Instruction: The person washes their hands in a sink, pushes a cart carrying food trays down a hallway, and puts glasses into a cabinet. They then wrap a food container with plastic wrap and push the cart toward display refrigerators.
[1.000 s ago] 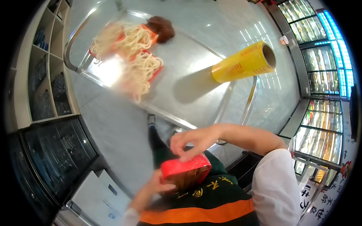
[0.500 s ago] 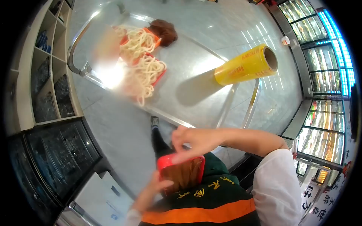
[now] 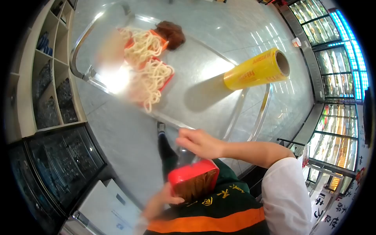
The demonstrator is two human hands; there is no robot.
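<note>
My left hand [image 3: 162, 200] is closed on the near left edge of a red tray [image 3: 194, 171] holding something brown, tilted up close to my apron. Above the tray, my right hand [image 3: 199, 143] is closed in a pinch on clear film [image 3: 185, 156], which hangs between the fingers and the tray's top edge. On the metal trolley [image 3: 211, 62] ahead lie thick pale noodle-like strands [image 3: 150, 76] on red trays [image 3: 168, 80]. Beside them is a brown lump [image 3: 170, 34] whose kind I cannot make out. A yellow roll of cling film [image 3: 250, 73] rests at the trolley's right.
Bent metal rails [image 3: 80, 51] edge the trolley. Shelving [image 3: 56, 66] and dark glass-fronted units [image 3: 62, 164] stand at the left, with a white box-like unit [image 3: 113, 207] below. Lit display fridges [image 3: 335, 137] line the right. A blurred smear hides part of the strands.
My right hand has lifted away from the tray, and clear film now shows between them. The tray has shifted slightly right and its red side shows more.
</note>
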